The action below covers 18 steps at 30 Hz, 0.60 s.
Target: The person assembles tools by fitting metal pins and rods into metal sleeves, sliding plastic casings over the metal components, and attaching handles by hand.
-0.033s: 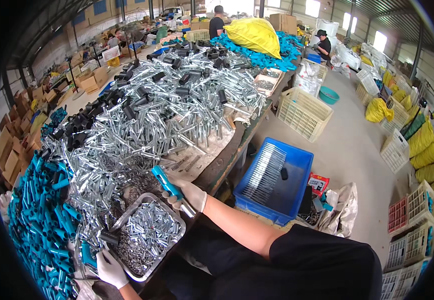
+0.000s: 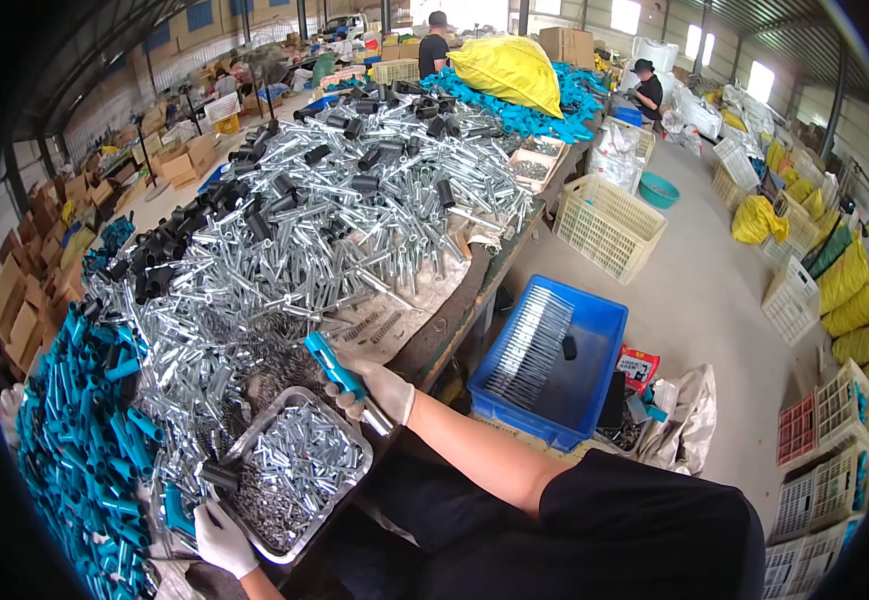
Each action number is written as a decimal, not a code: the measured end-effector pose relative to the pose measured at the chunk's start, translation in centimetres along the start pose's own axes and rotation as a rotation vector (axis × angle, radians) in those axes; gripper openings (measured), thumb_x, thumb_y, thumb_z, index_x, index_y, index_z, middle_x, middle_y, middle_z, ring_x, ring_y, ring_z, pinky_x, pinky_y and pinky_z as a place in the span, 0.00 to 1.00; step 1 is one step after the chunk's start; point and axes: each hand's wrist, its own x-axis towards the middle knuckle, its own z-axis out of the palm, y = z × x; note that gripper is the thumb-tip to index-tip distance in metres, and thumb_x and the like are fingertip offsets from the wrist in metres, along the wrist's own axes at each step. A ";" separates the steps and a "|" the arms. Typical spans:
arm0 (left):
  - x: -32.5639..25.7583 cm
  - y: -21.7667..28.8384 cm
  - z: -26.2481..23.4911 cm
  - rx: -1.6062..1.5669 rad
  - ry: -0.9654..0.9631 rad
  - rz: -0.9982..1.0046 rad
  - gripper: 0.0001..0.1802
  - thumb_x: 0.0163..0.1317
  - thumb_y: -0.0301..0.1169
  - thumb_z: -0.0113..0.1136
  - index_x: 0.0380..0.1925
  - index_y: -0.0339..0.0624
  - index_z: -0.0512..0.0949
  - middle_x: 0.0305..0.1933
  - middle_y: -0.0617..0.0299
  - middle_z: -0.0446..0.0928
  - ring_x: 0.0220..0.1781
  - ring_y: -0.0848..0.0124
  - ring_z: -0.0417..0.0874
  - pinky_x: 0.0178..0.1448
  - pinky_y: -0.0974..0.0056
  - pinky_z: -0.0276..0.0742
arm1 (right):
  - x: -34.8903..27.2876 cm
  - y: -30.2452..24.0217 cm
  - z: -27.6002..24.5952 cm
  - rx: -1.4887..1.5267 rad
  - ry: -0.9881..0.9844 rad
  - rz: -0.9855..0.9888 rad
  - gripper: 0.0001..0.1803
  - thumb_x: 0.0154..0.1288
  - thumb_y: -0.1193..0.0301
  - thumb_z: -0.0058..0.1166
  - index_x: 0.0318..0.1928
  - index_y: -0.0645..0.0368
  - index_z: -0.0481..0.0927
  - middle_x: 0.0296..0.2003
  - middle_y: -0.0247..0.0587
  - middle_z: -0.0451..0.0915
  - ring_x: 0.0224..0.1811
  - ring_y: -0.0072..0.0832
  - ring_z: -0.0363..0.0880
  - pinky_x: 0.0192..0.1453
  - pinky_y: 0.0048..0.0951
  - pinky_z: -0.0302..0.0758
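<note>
Surface (image 2: pixel 466 335) is cluttered; right hand (image 2: pixel 386 388) grips teal tube (image 2: pixel 325 355), which projects forward-left; left hand (image 2: pixel 222 541) grip cannot be confirmed.

One wide fisheye view, worn on the person's head as the left of a side-by-side pair, looks down and ahead across the desk (image 2: pixel 484 282). The left hand (image 2: pixel 222 540) and right hand (image 2: pixel 376 392) sit near the lens in the lower part, while the floor (image 2: pixel 714 300) stretches off to the right and the hall's far end appears small along the top. Straight edges bow toward a dark, rounded rim.
</note>
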 end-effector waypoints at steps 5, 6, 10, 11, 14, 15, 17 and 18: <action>-0.1 -0.2 0.2 0.050 -0.026 -0.011 0.10 0.69 0.37 0.54 0.34 0.43 0.79 0.30 0.54 0.81 0.29 0.54 0.82 0.30 0.56 0.75 | -0.1 -0.1 0.2 -0.018 -0.016 -0.010 0.19 0.72 0.52 0.50 0.48 0.54 0.71 0.32 0.34 0.74 0.21 0.16 0.70 0.18 0.14 0.67; 0.1 0.1 0.1 0.018 -0.001 -0.007 0.11 0.70 0.37 0.53 0.32 0.43 0.78 0.30 0.52 0.80 0.28 0.52 0.81 0.30 0.54 0.74 | -0.2 -0.1 0.1 -0.015 -0.019 -0.017 0.19 0.72 0.52 0.50 0.48 0.55 0.72 0.32 0.34 0.74 0.21 0.16 0.70 0.17 0.14 0.67; 0.1 -0.4 0.4 0.020 -0.020 0.006 0.10 0.69 0.36 0.55 0.35 0.43 0.79 0.31 0.54 0.82 0.29 0.54 0.82 0.30 0.56 0.75 | -0.2 0.0 -0.2 -0.019 0.000 -0.032 0.21 0.72 0.52 0.50 0.48 0.58 0.71 0.32 0.35 0.74 0.22 0.16 0.68 0.19 0.15 0.66; 0.1 -0.4 0.4 0.020 -0.022 0.006 0.10 0.69 0.36 0.55 0.35 0.43 0.79 0.31 0.54 0.82 0.29 0.54 0.82 0.30 0.56 0.75 | -0.1 -0.1 -0.2 -0.010 -0.004 -0.020 0.21 0.72 0.53 0.50 0.48 0.58 0.71 0.32 0.35 0.74 0.22 0.16 0.69 0.18 0.15 0.66; 0.1 -0.6 0.4 0.047 -0.039 -0.019 0.10 0.69 0.36 0.55 0.34 0.43 0.80 0.31 0.54 0.82 0.29 0.54 0.83 0.31 0.56 0.75 | 0.1 0.0 -0.1 -0.008 0.010 -0.004 0.20 0.73 0.53 0.49 0.47 0.58 0.72 0.31 0.34 0.75 0.21 0.16 0.70 0.18 0.15 0.67; 0.1 -0.5 0.1 0.036 -0.018 -0.010 0.10 0.69 0.36 0.55 0.34 0.43 0.80 0.31 0.54 0.82 0.29 0.54 0.83 0.31 0.56 0.75 | 0.4 0.2 -0.1 -0.020 0.024 0.004 0.19 0.73 0.53 0.48 0.46 0.57 0.72 0.30 0.33 0.75 0.20 0.16 0.71 0.17 0.14 0.68; 0.2 0.0 -0.3 0.026 0.004 0.000 0.09 0.68 0.35 0.55 0.32 0.43 0.79 0.30 0.54 0.81 0.28 0.54 0.82 0.31 0.56 0.75 | 0.4 0.3 -0.4 -0.018 0.035 0.007 0.20 0.74 0.53 0.48 0.46 0.59 0.72 0.30 0.33 0.75 0.20 0.16 0.71 0.17 0.15 0.67; 0.1 0.1 -0.4 -0.001 0.021 0.005 0.09 0.67 0.34 0.56 0.29 0.44 0.78 0.28 0.53 0.80 0.26 0.54 0.81 0.30 0.55 0.74 | 0.5 0.3 -0.3 0.001 0.014 0.033 0.20 0.74 0.53 0.47 0.47 0.59 0.72 0.30 0.33 0.75 0.19 0.16 0.70 0.17 0.16 0.67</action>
